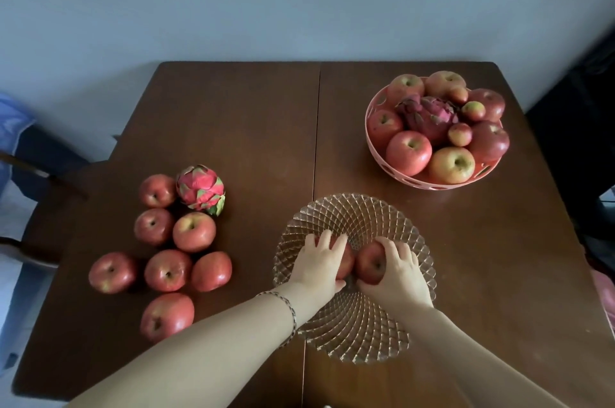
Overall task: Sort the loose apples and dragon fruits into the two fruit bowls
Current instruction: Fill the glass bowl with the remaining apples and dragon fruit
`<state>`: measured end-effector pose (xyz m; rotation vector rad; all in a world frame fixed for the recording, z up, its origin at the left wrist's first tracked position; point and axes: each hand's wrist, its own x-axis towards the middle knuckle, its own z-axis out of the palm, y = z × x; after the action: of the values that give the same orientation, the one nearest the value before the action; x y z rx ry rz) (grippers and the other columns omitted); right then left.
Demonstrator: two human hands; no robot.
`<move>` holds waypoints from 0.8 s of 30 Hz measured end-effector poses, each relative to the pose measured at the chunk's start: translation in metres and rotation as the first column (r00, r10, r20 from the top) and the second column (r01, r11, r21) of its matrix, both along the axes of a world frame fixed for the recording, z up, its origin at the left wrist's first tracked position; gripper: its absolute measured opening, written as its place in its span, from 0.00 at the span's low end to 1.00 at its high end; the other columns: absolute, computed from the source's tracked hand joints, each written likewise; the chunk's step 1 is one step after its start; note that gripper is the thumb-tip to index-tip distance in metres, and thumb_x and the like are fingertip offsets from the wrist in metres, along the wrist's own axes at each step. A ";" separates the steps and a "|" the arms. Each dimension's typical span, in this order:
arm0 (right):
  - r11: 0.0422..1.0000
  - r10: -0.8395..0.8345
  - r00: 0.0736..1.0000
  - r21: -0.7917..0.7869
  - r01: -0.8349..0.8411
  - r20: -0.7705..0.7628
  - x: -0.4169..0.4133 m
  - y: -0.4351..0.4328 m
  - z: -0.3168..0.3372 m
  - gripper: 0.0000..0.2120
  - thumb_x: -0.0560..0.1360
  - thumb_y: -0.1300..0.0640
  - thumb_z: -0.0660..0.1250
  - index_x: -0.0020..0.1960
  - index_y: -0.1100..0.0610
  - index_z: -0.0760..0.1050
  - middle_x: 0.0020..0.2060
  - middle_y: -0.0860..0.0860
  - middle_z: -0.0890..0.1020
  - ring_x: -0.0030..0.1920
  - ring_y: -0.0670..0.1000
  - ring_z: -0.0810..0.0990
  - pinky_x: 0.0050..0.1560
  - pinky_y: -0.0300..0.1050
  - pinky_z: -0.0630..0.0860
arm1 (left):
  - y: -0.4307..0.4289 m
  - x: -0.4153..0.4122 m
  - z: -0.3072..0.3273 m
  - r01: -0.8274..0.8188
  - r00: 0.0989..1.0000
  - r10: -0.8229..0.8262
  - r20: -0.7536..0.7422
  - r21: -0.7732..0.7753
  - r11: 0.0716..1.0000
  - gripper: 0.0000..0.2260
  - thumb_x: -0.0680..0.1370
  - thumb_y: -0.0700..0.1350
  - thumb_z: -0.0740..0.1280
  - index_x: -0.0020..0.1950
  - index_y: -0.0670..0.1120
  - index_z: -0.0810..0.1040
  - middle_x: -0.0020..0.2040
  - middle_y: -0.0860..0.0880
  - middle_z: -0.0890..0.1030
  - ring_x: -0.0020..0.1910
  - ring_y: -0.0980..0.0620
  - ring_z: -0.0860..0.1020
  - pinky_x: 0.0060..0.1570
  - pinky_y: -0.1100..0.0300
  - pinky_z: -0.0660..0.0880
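Two red apples sit side by side in the middle of the clear glass bowl [354, 207]. The right apple [370, 261] has the right hand [401, 271] curled over its right side, fingers holding it. The left apple [346, 261] is mostly hidden under the left hand [319, 262], fingers spread over the top. Left on the desk [253, 128]: seven loose apples and a dragon fruit [200, 188]. Far right, the pink bowl [374, 141] is piled full.
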<state>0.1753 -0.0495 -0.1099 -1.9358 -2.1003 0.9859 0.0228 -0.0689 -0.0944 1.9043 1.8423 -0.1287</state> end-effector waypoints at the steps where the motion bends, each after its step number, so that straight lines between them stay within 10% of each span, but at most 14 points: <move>1: 1.000 -0.022 1.000 -0.020 0.022 -0.014 0.001 0.001 0.002 0.38 0.62 0.48 0.75 0.69 0.49 0.63 0.63 0.51 0.69 0.65 0.54 0.67 0.59 0.49 0.71 | 0.001 -0.003 0.001 0.000 0.999 0.001 0.053 -0.013 1.000 0.34 0.74 0.47 0.70 0.75 0.49 0.56 0.72 0.47 0.61 0.68 0.43 0.62 0.65 0.53 0.70; 9: 0.980 -0.198 0.958 -0.060 0.190 -0.208 0.013 0.014 0.020 0.40 0.62 0.54 0.77 0.70 0.50 0.62 0.64 0.52 0.70 0.63 0.53 0.70 0.63 0.50 0.71 | -0.004 -0.004 -0.002 0.243 0.921 -0.221 0.320 -0.030 0.970 0.35 0.69 0.44 0.75 0.73 0.47 0.64 0.73 0.50 0.65 0.71 0.49 0.61 0.72 0.56 0.59; 18: 0.986 -0.167 0.966 -0.057 0.159 -0.198 0.017 0.020 0.024 0.40 0.59 0.55 0.79 0.66 0.50 0.63 0.59 0.51 0.72 0.61 0.54 0.71 0.59 0.48 0.71 | -0.009 0.006 -0.006 0.044 0.929 -0.057 0.365 0.046 0.998 0.35 0.70 0.45 0.74 0.72 0.46 0.61 0.75 0.50 0.59 0.75 0.51 0.57 0.74 0.61 0.51; 24: 0.997 -0.077 0.980 -0.032 0.072 -0.182 -0.012 0.047 0.033 0.38 0.60 0.52 0.78 0.65 0.49 0.65 0.60 0.51 0.73 0.60 0.53 0.72 0.58 0.46 0.70 | -0.021 -0.001 -0.008 -0.259 0.876 0.282 0.391 -0.112 0.959 0.34 0.70 0.53 0.73 0.71 0.47 0.61 0.69 0.47 0.65 0.67 0.50 0.67 0.67 0.57 0.69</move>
<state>0.1634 -0.0030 -0.0765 -1.8424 -1.9106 1.1333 0.0214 -0.0897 -0.1024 1.4760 1.7678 0.2851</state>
